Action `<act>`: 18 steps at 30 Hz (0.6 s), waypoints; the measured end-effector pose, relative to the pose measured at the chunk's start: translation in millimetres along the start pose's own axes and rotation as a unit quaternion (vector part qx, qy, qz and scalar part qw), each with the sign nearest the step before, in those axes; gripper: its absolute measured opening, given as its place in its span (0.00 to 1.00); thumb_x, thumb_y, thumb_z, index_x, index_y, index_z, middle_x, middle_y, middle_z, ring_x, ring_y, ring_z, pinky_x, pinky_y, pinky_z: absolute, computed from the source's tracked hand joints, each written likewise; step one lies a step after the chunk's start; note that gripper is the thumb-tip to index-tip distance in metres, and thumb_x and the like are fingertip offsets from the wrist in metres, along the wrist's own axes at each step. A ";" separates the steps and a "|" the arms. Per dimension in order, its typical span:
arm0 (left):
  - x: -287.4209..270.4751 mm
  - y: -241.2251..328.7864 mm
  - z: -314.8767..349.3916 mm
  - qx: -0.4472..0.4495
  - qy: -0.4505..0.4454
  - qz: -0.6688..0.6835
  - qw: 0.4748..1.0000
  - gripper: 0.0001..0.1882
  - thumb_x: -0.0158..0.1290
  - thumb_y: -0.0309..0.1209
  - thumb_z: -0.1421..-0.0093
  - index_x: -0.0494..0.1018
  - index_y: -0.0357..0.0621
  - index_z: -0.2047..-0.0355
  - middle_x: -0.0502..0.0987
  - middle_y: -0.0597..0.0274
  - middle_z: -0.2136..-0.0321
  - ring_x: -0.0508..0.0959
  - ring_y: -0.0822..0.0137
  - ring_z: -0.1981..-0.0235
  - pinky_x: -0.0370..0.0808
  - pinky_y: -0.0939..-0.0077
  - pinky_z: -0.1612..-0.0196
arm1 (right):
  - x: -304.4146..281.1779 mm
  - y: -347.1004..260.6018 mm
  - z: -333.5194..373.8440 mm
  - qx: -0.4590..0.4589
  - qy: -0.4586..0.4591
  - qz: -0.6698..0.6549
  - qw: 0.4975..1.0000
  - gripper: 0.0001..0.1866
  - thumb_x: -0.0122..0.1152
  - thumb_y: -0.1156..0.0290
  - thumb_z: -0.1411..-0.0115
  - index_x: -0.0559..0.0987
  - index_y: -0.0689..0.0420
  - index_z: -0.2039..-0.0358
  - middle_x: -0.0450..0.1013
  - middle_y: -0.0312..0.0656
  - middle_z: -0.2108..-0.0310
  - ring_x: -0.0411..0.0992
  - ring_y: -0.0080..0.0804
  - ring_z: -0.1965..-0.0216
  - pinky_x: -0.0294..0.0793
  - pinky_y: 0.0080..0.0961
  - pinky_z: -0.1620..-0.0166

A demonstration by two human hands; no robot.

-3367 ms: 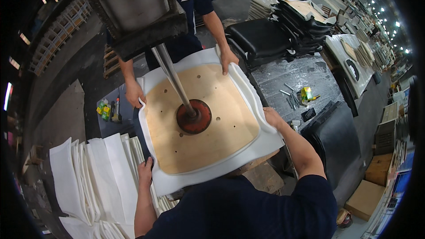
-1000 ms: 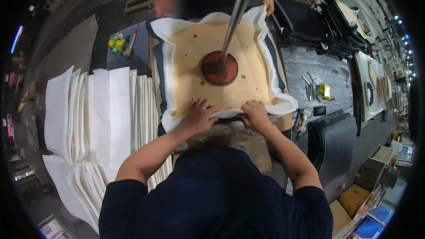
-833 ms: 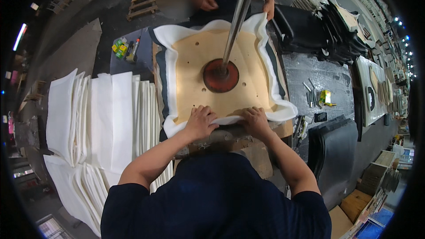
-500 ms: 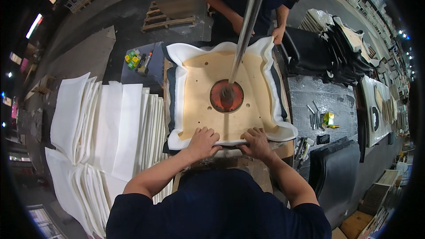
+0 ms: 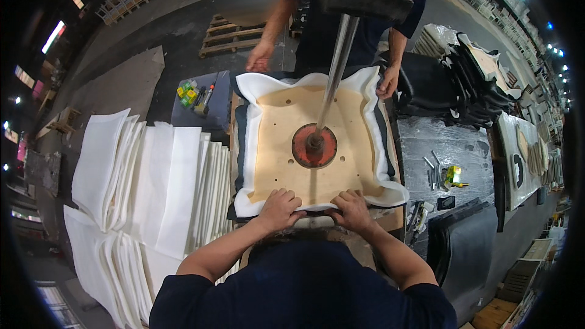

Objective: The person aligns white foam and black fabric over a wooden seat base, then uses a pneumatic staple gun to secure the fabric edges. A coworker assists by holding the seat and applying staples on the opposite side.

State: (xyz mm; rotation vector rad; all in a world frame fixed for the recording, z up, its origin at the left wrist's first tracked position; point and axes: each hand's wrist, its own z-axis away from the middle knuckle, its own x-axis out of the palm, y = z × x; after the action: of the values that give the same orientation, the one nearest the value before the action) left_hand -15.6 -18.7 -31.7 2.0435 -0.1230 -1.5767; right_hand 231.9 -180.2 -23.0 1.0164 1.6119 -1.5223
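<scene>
A pale wooden seat board (image 5: 280, 116) lies flat, with white foam padding (image 5: 247, 140) and a dark cover (image 5: 240, 128) curling up around its sides. My left hand (image 5: 280, 209) and my right hand (image 5: 353, 210) are closed on the near edge of the padding and cover, a short gap apart. The thumbs point toward each other. The fingertips are tucked from sight over the edge. A metal press rod (image 5: 339, 67) comes down onto a red round disc (image 5: 314, 145) in the middle of the board.
Opposite me stands a co-worker, one hand (image 5: 388, 82) at the far right corner, the other (image 5: 260, 58) beyond the far left corner. White foam sheets (image 5: 152, 183) are stacked left. Black covers (image 5: 460, 231) and a table (image 5: 420, 140) with small tools stand right.
The co-worker's hand near the rod has swung out to the far left. Their other hand has lowered slightly at the corner. My hands keep their hold; the whole view has shifted a little.
</scene>
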 end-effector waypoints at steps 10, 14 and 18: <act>2.3 -1.2 -0.4 0.005 0.017 0.018 1.000 0.17 0.70 0.46 0.42 0.78 0.49 0.66 0.75 0.59 0.66 0.75 0.51 0.60 0.70 0.53 0.55 | 1.5 -1.5 -1.4 -0.019 0.061 -0.034 0.997 0.13 0.76 0.58 0.41 0.85 0.49 0.61 0.80 0.38 0.61 0.78 0.43 0.53 0.71 0.45 0.46; 4.5 -1.2 0.0 0.006 0.026 -0.002 1.000 0.17 0.70 0.47 0.42 0.80 0.50 0.64 0.77 0.60 0.64 0.77 0.52 0.57 0.72 0.54 0.53 | 4.6 1.2 3.6 -0.024 0.048 0.000 0.999 0.14 0.75 0.58 0.41 0.86 0.47 0.57 0.81 0.37 0.58 0.78 0.41 0.51 0.71 0.44 0.46; 0.6 -1.3 8.4 -0.004 0.017 -0.022 1.000 0.16 0.70 0.46 0.42 0.80 0.51 0.64 0.78 0.61 0.62 0.77 0.53 0.55 0.73 0.53 0.51 | 5.6 -5.0 3.6 -0.008 0.007 0.013 1.000 0.16 0.75 0.59 0.43 0.86 0.47 0.55 0.80 0.36 0.58 0.77 0.40 0.52 0.70 0.42 0.46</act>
State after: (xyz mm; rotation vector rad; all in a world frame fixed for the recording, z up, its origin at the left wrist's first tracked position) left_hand -23.4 -20.9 -34.1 2.0783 -0.0588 -1.5660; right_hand 224.8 -183.5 -26.0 1.0380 1.6114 -1.4864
